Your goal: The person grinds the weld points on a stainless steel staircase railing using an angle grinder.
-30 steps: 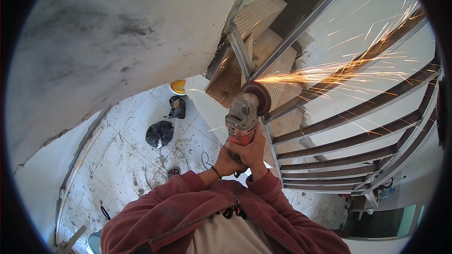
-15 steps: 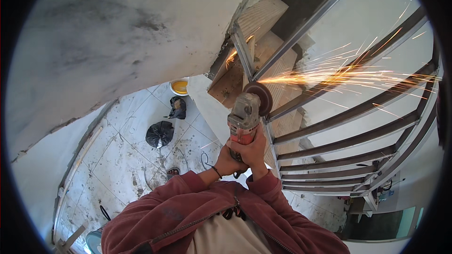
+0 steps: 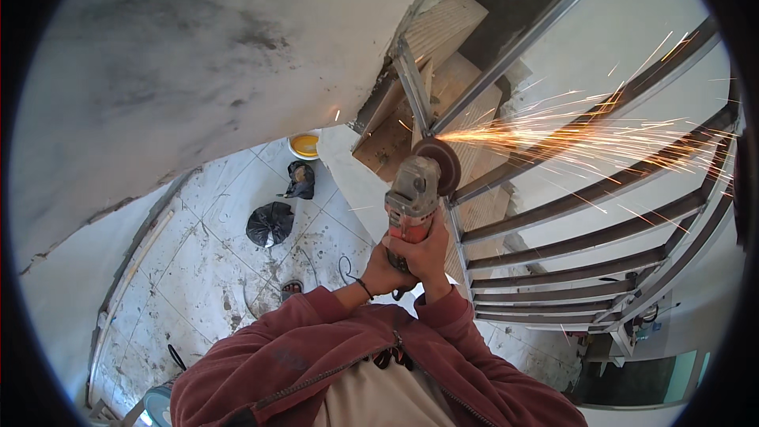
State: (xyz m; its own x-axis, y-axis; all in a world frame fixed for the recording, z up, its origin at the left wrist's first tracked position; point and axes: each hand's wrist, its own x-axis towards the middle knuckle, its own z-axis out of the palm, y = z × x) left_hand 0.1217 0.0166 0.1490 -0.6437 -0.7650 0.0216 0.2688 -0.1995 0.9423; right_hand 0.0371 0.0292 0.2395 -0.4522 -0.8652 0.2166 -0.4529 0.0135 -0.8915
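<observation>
An angle grinder (image 3: 413,196) with a red and grey body is gripped by both my hands. My left hand (image 3: 385,273) is wrapped round its rear handle, and my right hand (image 3: 428,255) closes round the body just ahead. The brown disc (image 3: 439,164) meets the corner of a metal railing frame (image 3: 434,128), where a long bar joins a shorter one. From that contact a stream of orange sparks (image 3: 553,136) sprays off to the right. The exact contact spot is partly hidden by the disc.
Brown curved railing bars (image 3: 585,228) fan out at the right. Wooden stair treads (image 3: 455,103) lie beyond the frame. A plastered wall (image 3: 198,55) rises at the left. On the dirty tiled floor (image 3: 213,269) are black plastic bags (image 3: 269,225) and a yellow-and-white bowl (image 3: 303,146).
The view and the grinder are shifted very slightly, while the disc stays at the same joint. The spark pattern differs, with fewer sparks near the stair opening. Both hands keep their grip.
</observation>
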